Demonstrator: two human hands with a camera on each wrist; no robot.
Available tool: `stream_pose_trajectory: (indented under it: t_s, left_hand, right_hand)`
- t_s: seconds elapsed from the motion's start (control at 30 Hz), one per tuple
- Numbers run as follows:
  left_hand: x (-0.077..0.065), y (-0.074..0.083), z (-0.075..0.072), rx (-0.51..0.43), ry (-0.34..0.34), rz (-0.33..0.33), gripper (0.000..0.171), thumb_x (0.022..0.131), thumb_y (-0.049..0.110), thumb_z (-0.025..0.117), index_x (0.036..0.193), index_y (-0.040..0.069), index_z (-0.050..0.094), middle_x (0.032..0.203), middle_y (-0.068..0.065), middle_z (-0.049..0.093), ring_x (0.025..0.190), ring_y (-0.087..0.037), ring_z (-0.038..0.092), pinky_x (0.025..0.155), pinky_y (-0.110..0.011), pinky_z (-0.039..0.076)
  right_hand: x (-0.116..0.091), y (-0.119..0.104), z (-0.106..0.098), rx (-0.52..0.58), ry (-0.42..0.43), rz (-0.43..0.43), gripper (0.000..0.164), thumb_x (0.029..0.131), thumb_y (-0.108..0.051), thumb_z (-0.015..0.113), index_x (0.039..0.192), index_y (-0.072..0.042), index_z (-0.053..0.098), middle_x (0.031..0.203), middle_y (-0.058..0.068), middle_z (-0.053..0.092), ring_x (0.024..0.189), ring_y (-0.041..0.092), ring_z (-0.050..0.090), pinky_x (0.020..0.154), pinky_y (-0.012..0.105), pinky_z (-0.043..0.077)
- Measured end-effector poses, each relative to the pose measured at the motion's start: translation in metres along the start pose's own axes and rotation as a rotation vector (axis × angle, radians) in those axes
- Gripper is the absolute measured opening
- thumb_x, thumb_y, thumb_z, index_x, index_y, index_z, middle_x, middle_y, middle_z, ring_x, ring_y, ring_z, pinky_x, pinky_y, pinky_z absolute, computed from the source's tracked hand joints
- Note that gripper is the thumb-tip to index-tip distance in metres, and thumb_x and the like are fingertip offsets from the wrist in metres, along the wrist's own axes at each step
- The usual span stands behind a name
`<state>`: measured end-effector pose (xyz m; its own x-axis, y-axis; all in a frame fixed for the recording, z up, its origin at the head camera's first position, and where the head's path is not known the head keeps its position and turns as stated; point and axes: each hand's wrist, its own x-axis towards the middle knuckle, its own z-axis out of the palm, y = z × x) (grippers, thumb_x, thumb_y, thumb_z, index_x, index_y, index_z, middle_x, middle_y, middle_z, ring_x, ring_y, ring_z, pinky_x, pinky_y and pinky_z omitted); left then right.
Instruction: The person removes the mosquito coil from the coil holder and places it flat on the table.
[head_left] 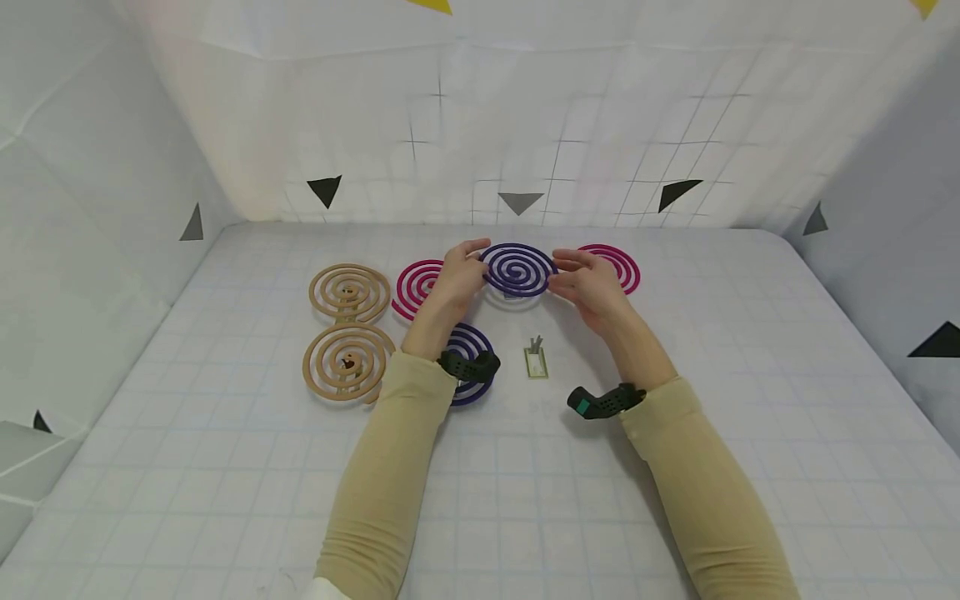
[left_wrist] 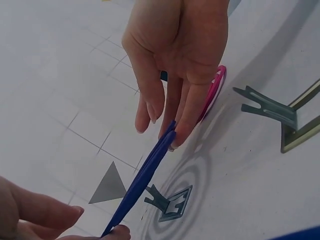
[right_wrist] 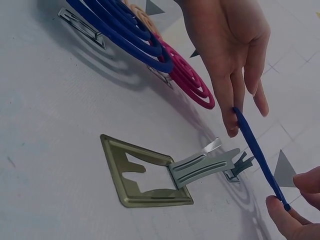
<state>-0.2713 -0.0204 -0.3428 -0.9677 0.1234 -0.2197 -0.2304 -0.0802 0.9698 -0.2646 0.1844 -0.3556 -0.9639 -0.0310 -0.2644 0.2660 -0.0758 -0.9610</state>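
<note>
A dark blue mosquito coil (head_left: 517,271) is lifted level above the table at the back, held between both hands. My left hand (head_left: 459,279) holds its left edge, and my right hand (head_left: 592,292) grips the right edge. In the left wrist view the coil (left_wrist: 142,180) appears edge-on, and below it a small metal stand (left_wrist: 176,204) stands apart with its prongs up. Another metal stand (head_left: 536,362), bearing no coil, sits nearer on the table; its raised prongs show large in the right wrist view.
Two tan coils (head_left: 349,292) lie at the left on stands. A pink coil (head_left: 408,287) and a second dark blue coil (head_left: 472,392) are partly behind my left arm. Another pink coil (head_left: 626,271) is partly hidden by my right hand. White sheeting (head_left: 517,125) rises behind the table.
</note>
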Motion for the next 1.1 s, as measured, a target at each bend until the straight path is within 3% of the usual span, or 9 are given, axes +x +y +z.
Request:
stream_pose_trajectory:
  t_s: [0.1, 0.2, 0.33, 0.7, 1.1]
  left_hand:
    - [0.000, 0.000, 0.000, -0.017, -0.002, 0.000, 0.053, 0.098, -0.010, 0.036, 0.149, 0.003, 0.042, 0.159, -0.019, 0.032, 0.120, -0.023, 0.046, 0.082, -0.025, 0.041]
    - [0.000, 0.000, 0.000, -0.036, -0.006, 0.002, 0.052, 0.098, -0.009, 0.035, 0.149, 0.001, 0.042, 0.156, -0.020, 0.037, 0.125, -0.023, 0.047, 0.098, -0.030, 0.045]
    - [0.000, 0.000, 0.001, -0.057, -0.009, 0.009, 0.050, 0.099, -0.009, 0.034, 0.148, 0.000, 0.043, 0.153, -0.021, 0.041, 0.133, -0.026, 0.048, 0.112, -0.039, 0.043]
    - [-0.005, 0.011, 0.004, -0.119, -0.026, 0.043, 0.047, 0.100, -0.008, 0.037, 0.145, 0.001, 0.046, 0.159, -0.020, 0.033, 0.141, -0.024, 0.044, 0.114, -0.038, 0.041]
    - [-0.008, 0.017, 0.005, -0.186, -0.030, 0.071, 0.048, 0.099, -0.011, 0.040, 0.144, 0.001, 0.048, 0.154, -0.018, 0.042, 0.135, -0.023, 0.050, 0.111, -0.036, 0.045]
  right_hand:
    - [0.000, 0.000, 0.000, -0.001, -0.002, -0.002, 0.056, 0.095, 0.010, 0.051, 0.149, 0.001, 0.040, 0.152, 0.019, 0.040, 0.127, 0.028, 0.052, 0.110, 0.036, 0.046]
    - [0.000, -0.002, 0.001, -0.001, 0.004, 0.001, 0.055, 0.095, 0.010, 0.052, 0.149, 0.001, 0.041, 0.152, 0.018, 0.041, 0.127, 0.027, 0.052, 0.109, 0.035, 0.046]
    - [-0.003, -0.005, 0.000, -0.007, 0.011, 0.002, 0.055, 0.096, 0.009, 0.053, 0.148, 0.000, 0.042, 0.152, 0.016, 0.043, 0.128, 0.026, 0.052, 0.108, 0.034, 0.047]
    - [-0.004, -0.014, -0.008, 0.045, 0.033, -0.047, 0.049, 0.096, 0.008, 0.052, 0.144, 0.002, 0.046, 0.141, 0.018, 0.047, 0.117, 0.025, 0.057, 0.102, 0.033, 0.052]
    - [-0.007, -0.021, -0.017, 0.162, 0.014, -0.091, 0.045, 0.095, 0.010, 0.051, 0.140, 0.004, 0.047, 0.122, 0.013, 0.055, 0.105, 0.019, 0.060, 0.086, 0.026, 0.059]
